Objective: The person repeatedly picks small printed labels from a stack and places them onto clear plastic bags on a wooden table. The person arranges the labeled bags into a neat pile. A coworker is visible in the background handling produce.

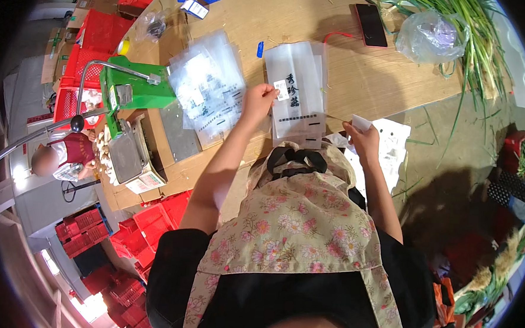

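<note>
My left hand (pixel 257 105) pinches a small white printed label (pixel 281 89) by its left edge. The label lies over the upper part of a stack of flat clear plastic bags (pixel 303 68) bearing dark writing. Whether it touches the top bag, I cannot tell. Close to the table's front edge, my right hand (pixel 365 140) grips a piece of white paper (pixel 361 123), perhaps label backing. White sheets (pixel 390 148) hang below that hand. Left of the stack, a second, fanned-out pile of printed plastic bags (pixel 211 88) spreads over the wooden table (pixel 292 14).
A green bag-neck sealer or press (pixel 137 84) with a metal lever stands at left, beside a weighing scale (pixel 127 154). A phone (pixel 371 25) with a red cable, a knotted plastic bag (pixel 431 37) and green onions (pixel 477 50) lie at right. A person (pixel 73 154) works beyond the left end.
</note>
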`<state>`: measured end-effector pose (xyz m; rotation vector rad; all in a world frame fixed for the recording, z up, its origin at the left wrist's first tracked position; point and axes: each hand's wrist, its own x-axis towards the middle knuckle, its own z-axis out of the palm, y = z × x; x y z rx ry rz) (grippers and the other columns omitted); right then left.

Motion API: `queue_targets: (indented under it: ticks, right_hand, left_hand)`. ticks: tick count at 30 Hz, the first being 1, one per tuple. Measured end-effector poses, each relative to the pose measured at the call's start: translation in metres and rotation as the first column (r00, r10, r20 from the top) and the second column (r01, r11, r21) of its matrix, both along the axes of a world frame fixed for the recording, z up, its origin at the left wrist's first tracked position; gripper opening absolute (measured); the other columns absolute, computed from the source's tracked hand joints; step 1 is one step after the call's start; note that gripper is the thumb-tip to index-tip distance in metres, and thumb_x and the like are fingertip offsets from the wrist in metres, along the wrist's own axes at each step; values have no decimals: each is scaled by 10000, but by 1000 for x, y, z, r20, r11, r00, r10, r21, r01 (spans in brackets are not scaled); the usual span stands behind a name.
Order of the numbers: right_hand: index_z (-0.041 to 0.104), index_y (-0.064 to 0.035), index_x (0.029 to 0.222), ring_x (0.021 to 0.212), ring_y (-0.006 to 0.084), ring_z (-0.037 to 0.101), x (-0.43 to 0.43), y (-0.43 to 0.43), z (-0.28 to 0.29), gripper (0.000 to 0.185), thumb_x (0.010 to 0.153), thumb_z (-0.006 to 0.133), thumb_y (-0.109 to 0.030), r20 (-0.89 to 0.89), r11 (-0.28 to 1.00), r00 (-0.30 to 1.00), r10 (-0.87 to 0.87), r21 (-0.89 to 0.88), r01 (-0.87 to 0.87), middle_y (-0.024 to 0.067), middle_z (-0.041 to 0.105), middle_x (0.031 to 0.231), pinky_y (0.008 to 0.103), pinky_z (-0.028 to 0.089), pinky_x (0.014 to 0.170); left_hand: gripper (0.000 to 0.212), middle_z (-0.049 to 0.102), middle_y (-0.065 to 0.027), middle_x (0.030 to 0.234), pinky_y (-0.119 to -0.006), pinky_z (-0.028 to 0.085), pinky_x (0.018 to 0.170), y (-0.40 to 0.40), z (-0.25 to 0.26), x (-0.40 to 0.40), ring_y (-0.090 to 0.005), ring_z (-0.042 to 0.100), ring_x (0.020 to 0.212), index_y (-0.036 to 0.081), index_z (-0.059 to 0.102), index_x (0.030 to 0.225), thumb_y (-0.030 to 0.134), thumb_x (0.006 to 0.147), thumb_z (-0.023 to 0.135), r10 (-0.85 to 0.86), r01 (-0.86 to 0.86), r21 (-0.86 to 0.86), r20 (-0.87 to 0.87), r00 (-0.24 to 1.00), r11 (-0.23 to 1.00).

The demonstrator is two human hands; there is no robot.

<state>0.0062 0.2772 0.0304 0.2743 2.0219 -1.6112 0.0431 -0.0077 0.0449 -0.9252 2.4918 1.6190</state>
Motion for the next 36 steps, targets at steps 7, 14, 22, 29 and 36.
queue_targets:
  ticks: [7,14,22,29,36]
  right_hand:
    - [635,8,802,493,76,483,7,-6,3,176,780,702,-153,25,999,1000,-9,-48,10,18,601,669,228,392,458]
    - [643,8,817,492,75,483,18,6,-3,169,787,687,-152,24,998,998,-54,-40,54,20,612,683,225,392,453]
    - [670,-6,848,496,69,479,6,11,11,165,789,680,-160,-1,998,999,-42,-36,42,9,595,677,219,393,456]
    - [671,-18,831,484,68,473,6,9,19,154,780,694,-162,19,996,999,-38,-78,40,-2,584,657,214,383,450]
    - [650,10,834,522,79,506,6,19,21,158,801,662,-144,62,993,996,-59,-103,65,37,647,732,221,403,465]
  left_hand:
    - [209,653,-82,704,-322,457,595,-15,-70,-33,-175,604,641,16,643,807,223,827,616,-57,62,-108,51,997,992]
    - [242,644,-113,701,-375,469,617,-1,-70,-43,-259,620,674,32,636,768,272,803,633,-34,90,-320,178,984,943]
    - [443,638,-155,735,-394,478,614,0,-66,-50,-315,619,705,18,635,733,458,730,690,-116,269,-564,291,950,781]
    - [507,642,-157,764,-364,470,561,11,-21,-60,-302,613,672,16,627,685,521,715,666,-105,508,-601,578,810,617]
    - [190,586,-62,1015,-365,411,807,10,-46,-35,-245,526,965,116,640,649,281,736,680,-199,-86,-949,-151,968,304]
